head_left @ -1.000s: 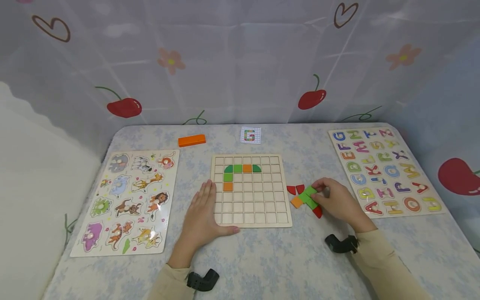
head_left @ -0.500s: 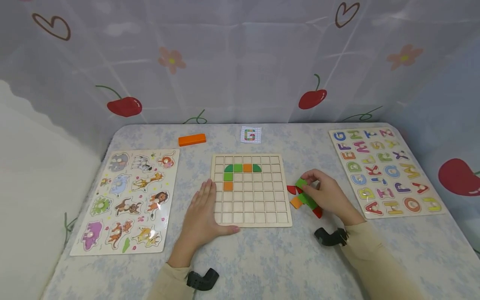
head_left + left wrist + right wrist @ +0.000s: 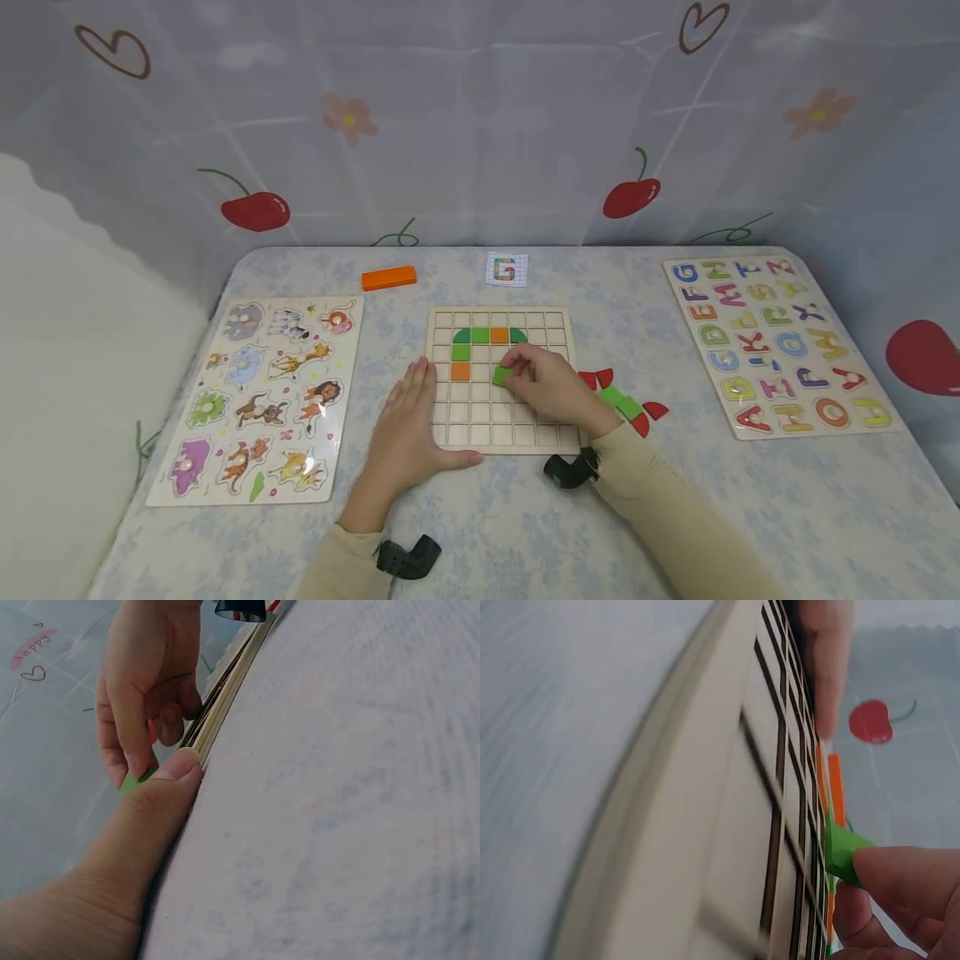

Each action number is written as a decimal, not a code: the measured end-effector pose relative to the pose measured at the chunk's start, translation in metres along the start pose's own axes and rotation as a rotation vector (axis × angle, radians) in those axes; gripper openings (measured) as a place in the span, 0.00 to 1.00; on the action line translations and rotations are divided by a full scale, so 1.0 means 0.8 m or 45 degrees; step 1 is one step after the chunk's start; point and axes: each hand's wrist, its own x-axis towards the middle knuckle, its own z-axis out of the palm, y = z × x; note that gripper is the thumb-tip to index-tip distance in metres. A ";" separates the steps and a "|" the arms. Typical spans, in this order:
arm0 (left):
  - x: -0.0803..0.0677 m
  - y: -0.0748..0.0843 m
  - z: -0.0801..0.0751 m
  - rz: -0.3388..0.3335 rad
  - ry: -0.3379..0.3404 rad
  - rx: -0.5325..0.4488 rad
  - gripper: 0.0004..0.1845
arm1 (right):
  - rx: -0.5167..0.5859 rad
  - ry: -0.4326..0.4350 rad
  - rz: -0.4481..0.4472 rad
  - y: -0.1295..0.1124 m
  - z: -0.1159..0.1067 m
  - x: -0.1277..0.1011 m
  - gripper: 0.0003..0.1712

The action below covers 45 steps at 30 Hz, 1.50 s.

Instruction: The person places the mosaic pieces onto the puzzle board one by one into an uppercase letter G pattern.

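A wooden grid board (image 3: 489, 435) lies in the middle of the table. Along its upper left, green and orange tiles (image 3: 461, 372) form a row and a short column, with rounded dark green pieces at the row's ends. My right hand (image 3: 555, 387) pinches a green square tile (image 3: 844, 851) between thumb and fingertip, close over the middle cells. My left hand (image 3: 405, 425) rests along the board's left side, fingers straight, its thumb (image 3: 176, 765) at the front edge. Right of the board lie loose green squares (image 3: 629, 407) and red quarter-round pieces (image 3: 656, 409).
An animal puzzle board (image 3: 318, 483) lies at the left and a letter puzzle board (image 3: 738, 425) at the right. Toward the back are an orange block (image 3: 388, 278) and a small card (image 3: 507, 269) showing a coloured G pattern. A patterned curtain hangs behind the table.
My right hand has lifted a green square from the loose pieces and carried it left over the board. My left hand has stayed in place.
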 end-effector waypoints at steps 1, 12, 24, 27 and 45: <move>0.000 0.000 0.000 0.004 0.003 0.001 0.79 | -0.001 -0.006 0.006 -0.005 0.006 0.002 0.08; 0.001 0.002 0.002 0.027 0.014 0.013 0.79 | -0.119 0.049 -0.029 -0.034 0.053 0.015 0.04; 0.000 0.001 0.001 0.026 0.009 0.028 0.78 | -0.273 0.086 -0.101 -0.034 0.065 0.016 0.03; -0.001 0.000 0.001 0.024 0.007 0.031 0.78 | -0.289 0.088 -0.121 -0.034 0.065 0.016 0.02; -0.001 0.002 -0.002 0.030 0.018 0.011 0.78 | -0.285 0.104 -0.194 -0.031 0.063 0.011 0.04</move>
